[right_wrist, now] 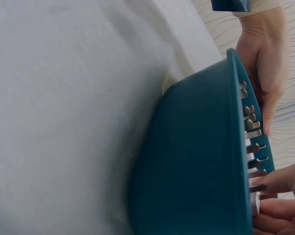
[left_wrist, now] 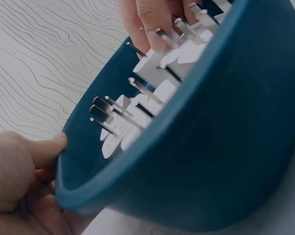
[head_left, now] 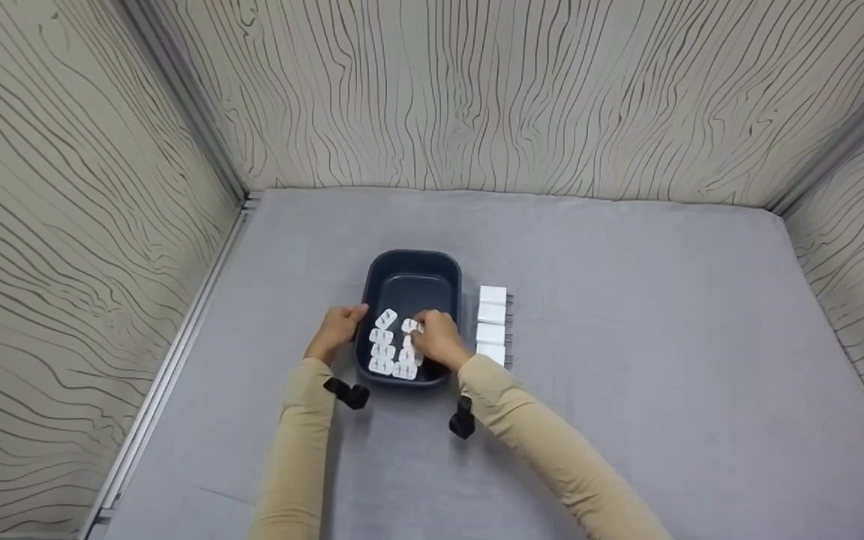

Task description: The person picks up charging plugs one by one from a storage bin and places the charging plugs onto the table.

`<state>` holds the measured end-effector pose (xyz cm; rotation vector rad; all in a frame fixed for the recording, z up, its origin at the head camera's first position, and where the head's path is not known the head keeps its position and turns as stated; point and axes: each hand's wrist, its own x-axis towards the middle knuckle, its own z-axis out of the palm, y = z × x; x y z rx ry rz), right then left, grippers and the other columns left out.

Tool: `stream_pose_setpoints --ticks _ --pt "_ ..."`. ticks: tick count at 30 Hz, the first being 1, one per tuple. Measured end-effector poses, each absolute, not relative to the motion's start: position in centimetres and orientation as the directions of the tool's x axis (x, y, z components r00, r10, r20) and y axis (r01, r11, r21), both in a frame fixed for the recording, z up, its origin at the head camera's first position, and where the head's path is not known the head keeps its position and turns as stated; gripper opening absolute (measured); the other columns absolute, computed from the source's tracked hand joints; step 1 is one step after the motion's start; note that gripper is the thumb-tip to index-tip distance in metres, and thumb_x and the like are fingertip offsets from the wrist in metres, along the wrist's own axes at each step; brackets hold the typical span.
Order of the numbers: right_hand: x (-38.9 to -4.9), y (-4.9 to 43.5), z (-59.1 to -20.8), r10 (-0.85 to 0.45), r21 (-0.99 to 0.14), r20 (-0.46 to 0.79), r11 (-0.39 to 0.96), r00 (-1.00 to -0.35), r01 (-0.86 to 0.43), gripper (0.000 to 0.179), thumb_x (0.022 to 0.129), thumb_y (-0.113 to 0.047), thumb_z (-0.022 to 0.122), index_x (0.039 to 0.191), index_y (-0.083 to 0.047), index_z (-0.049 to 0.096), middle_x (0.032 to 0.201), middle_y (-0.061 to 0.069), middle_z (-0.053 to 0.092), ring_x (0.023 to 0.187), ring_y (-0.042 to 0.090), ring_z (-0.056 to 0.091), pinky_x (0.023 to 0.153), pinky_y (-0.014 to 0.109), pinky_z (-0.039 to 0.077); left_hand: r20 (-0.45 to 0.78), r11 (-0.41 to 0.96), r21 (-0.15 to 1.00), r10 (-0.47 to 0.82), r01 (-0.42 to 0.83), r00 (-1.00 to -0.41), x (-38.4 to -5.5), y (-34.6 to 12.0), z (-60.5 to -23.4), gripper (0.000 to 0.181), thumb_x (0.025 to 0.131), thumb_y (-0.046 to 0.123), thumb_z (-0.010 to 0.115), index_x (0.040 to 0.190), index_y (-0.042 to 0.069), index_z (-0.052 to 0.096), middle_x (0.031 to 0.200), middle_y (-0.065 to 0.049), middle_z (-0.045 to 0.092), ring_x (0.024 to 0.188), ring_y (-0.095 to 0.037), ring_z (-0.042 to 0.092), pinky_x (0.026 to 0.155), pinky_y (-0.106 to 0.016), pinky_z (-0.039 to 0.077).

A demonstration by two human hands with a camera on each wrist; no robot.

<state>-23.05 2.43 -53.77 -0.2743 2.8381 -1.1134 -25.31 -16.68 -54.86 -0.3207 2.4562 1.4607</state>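
Observation:
A deep teal plastic basin [head_left: 417, 291] stands on the cloth, holding several white power plugs [head_left: 382, 351] with metal prongs pointing up. At its left side my left hand [head_left: 337, 330] grips the rim, thumb over the edge and fingers underneath, as the left wrist view shows. My right hand [head_left: 441, 341] reaches inside over the basin's right part. Its thumb and fingers pinch a white plug [right_wrist: 255, 203] among the others; the hand hides part of it. In the left wrist view, upright prongs [left_wrist: 137, 120] stand close together below the right fingers.
Just right of the basin, a row of white plugs [head_left: 492, 334] lies on the grey cloth [head_left: 664, 360], prongs facing right. The right forearm passes close to the row's near end. Wood-patterned panels [head_left: 477, 97] enclose the table at the back and sides.

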Motion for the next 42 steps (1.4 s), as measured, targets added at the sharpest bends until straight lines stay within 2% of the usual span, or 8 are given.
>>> stream_pose_setpoints --ticks 5,15,17,20,24,29,36,42 --pt "-22.8 2.4 -53.8 -0.184 -0.692 0.013 0.708 -0.983 -0.142 0.022 0.081 -0.002 0.061 0.099 0.007 0.069 0.096 0.022 0.072 0.089 0.033 0.069 0.08 0.044 0.054 -0.338 0.439 0.836 -0.059 -0.328 -0.939 -25.4 -16.8 -55.0 0.04 0.101 0.027 0.05 0.096 -0.009 0.067 0.073 0.003 0.056 0.072 -0.008 0.048 0.067 -0.018 0.039" --pt "-22.2 2.6 -53.8 -0.161 -0.682 0.083 0.71 -0.983 -0.174 0.024 0.083 -0.005 0.065 0.104 0.007 0.068 0.097 0.023 0.072 0.09 0.035 0.07 0.08 0.045 0.054 -0.338 0.407 0.851 -0.061 -0.333 -0.939 -25.3 -16.8 -55.0 0.035 0.1 0.026 0.051 0.083 -0.002 0.063 0.067 0.007 0.05 0.067 -0.007 0.046 0.063 -0.019 0.038" --pt "-22.1 2.7 -53.8 -0.158 -0.681 0.096 0.709 -0.983 -0.181 0.024 0.083 -0.006 0.066 0.104 0.006 0.068 0.095 0.022 0.072 0.088 0.034 0.07 0.079 0.044 0.054 -0.334 0.408 0.851 -0.065 -0.331 -0.94 -25.3 -16.7 -55.0 0.035 0.1 0.026 0.051 0.082 -0.001 0.063 0.068 0.007 0.051 0.068 -0.007 0.046 0.063 -0.019 0.038" --pt "-22.0 3.1 -53.9 -0.164 -0.684 0.129 0.699 -0.978 -0.208 0.022 0.084 -0.007 0.066 0.102 0.005 0.069 0.088 0.018 0.072 0.083 0.029 0.069 0.075 0.042 0.055 -0.329 0.428 0.844 -0.06 -0.322 -0.942 -25.4 -16.8 -55.2 0.035 0.101 0.025 0.05 0.097 -0.004 0.069 0.086 -0.004 0.065 0.082 -0.01 0.054 0.074 -0.02 0.044" --pt "-22.0 3.5 -53.9 -0.162 -0.691 0.159 0.686 -0.974 -0.227 0.021 0.083 -0.005 0.066 0.102 0.005 0.069 0.081 0.016 0.072 0.077 0.026 0.069 0.073 0.04 0.055 -0.323 0.458 0.831 -0.064 -0.315 -0.944 -25.4 -16.7 -55.3 0.037 0.101 0.024 0.05 0.11 -0.007 0.067 0.104 -0.01 0.066 0.09 -0.012 0.055 0.078 -0.021 0.044" --pt "-22.0 3.6 -53.7 -0.152 -0.701 0.148 0.681 -0.977 -0.212 0.025 0.082 -0.006 0.067 0.104 0.006 0.068 0.085 0.018 0.073 0.074 0.026 0.072 0.074 0.039 0.056 -0.303 0.451 0.843 -0.052 -0.293 -0.951 -26.0 -17.1 -56.4 0.037 0.099 0.029 0.053 0.103 -0.003 0.071 0.095 -0.006 0.066 0.084 -0.012 0.053 0.076 -0.024 0.044" --pt "-21.8 3.8 -53.4 -0.154 -0.706 0.169 0.67 -0.974 -0.228 0.028 0.075 -0.005 0.069 0.101 0.006 0.069 0.09 0.019 0.073 0.079 0.026 0.07 0.072 0.038 0.056 -0.269 0.387 0.886 -0.02 -0.255 -0.963 -26.3 -17.6 -57.4 0.038 0.097 0.034 0.056 0.071 0.007 0.064 0.062 0.007 0.051 0.061 -0.007 0.047 0.058 -0.021 0.038" --pt "-21.6 4.2 -53.3 -0.141 -0.715 0.183 0.66 -0.973 -0.23 0.025 0.07 -0.003 0.071 0.095 0.003 0.068 0.083 0.014 0.071 0.075 0.022 0.063 0.069 0.035 0.053 -0.306 0.407 0.864 -0.043 -0.296 -0.951 -25.2 -16.9 -55.2 0.036 0.1 0.023 0.051 0.086 -0.006 0.067 0.064 0.007 0.053 0.062 -0.004 0.047 0.06 -0.018 0.039"
